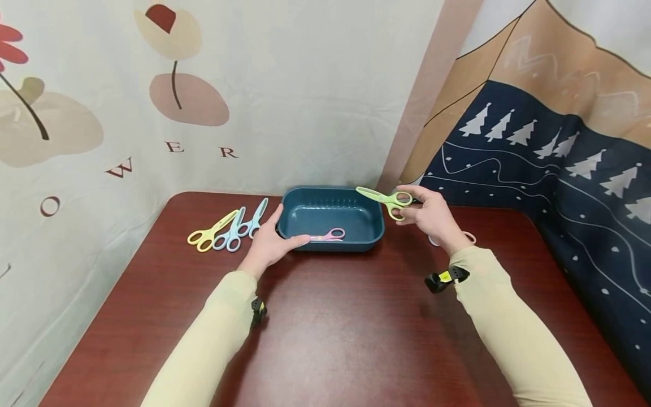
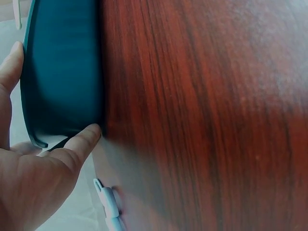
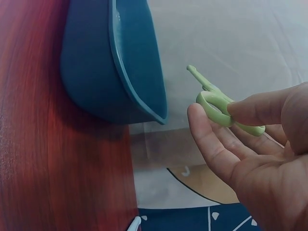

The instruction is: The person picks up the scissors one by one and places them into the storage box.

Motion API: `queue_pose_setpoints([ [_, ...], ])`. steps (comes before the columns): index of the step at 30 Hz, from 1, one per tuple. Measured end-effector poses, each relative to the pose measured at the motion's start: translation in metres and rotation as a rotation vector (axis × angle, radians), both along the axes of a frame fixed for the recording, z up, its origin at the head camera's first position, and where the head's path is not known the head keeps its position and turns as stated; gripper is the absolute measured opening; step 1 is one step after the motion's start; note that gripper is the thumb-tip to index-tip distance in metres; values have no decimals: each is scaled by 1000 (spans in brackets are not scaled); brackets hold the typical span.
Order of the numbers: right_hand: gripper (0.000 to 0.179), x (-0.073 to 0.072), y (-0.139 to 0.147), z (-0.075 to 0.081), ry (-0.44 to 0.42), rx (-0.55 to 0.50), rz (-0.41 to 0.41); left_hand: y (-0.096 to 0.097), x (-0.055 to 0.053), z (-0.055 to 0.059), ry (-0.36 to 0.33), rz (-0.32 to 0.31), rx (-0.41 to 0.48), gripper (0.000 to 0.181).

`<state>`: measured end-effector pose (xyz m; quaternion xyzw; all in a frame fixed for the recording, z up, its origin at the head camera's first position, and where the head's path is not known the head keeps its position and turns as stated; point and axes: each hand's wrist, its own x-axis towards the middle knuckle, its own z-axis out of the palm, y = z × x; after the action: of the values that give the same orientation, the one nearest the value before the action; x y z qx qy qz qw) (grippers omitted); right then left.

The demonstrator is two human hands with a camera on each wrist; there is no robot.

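Note:
My left hand grips the left end of a dark teal plastic bin, its thumb along the front wall and its fingers at the end rim. Inside the bin lies a pair of pink scissors, its lower part hidden by the front rim. My right hand pinches light green scissors by the handle loops between thumb and fingers. They are held above the bin's right end, blades pointing left over the rim. The right wrist view shows the thumb pressed on one green loop.
Left of the bin lie yellow scissors and two light blue pairs, one pair beside the yellow and another pair nearer the bin. Behind the right wrist, a pinkish loop shows on the brown table. Printed curtains hang behind.

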<state>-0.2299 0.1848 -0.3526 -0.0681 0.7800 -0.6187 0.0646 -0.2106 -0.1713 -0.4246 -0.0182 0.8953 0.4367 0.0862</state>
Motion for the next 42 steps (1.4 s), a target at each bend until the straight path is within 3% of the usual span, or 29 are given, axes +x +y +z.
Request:
queue_pose_setpoints([
  [23, 51, -10, -17, 6, -45, 90, 3, 1, 0, 0, 10, 6, 3, 114],
  [42, 51, -22, -25, 7, -65, 84, 15, 2, -1, -1, 0, 14, 6, 114],
])
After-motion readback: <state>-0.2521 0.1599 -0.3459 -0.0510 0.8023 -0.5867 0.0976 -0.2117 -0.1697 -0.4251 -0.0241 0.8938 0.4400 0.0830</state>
